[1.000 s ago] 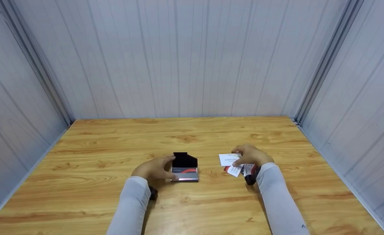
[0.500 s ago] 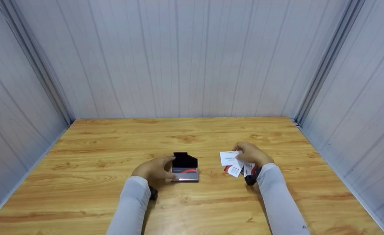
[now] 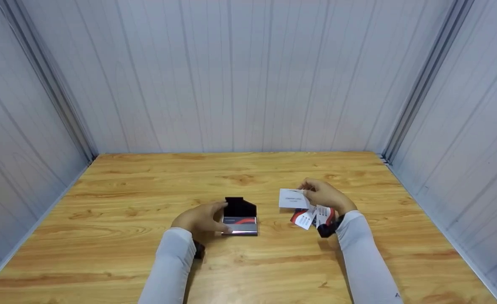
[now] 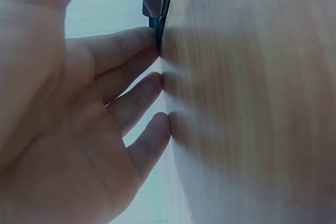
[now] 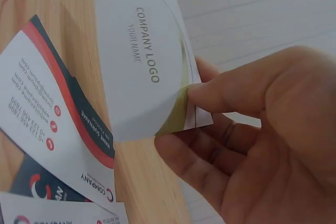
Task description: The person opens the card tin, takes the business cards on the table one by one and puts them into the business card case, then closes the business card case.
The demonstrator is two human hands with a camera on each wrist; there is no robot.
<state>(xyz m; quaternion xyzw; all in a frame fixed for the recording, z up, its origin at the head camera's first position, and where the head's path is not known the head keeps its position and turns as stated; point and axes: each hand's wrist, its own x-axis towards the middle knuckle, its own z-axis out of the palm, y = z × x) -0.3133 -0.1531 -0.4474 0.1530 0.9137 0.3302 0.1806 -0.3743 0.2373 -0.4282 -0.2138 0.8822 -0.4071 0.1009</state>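
Observation:
A business card case point(image 3: 240, 228) stands with its black lid point(image 3: 239, 207) raised and a grey card with a red stripe inside. My left hand point(image 3: 200, 217) holds the case at its left side, thumb at the front edge, forefinger by the lid; in the left wrist view the other fingertips point(image 4: 164, 121) rest on the table. My right hand point(image 3: 324, 195) pinches a white business card point(image 5: 142, 61) printed "COMPANY LOGO", raised over the table. Its thumb lies on the card's face, with fingers behind. Several business cards point(image 3: 304, 219) lie fanned out below it, red, white and dark.
The wooden table point(image 3: 147, 181) runs back to a pale panelled wall point(image 3: 248, 76), with similar walls on the left and right. Dark wrist-worn devices sit under both wrists, the right one point(image 3: 328, 230) close to the loose cards.
My right hand has lifted the white card up and away from the pile, slightly leftward, uncovering more of the cards beneath. The left hand and the case have stayed in place.

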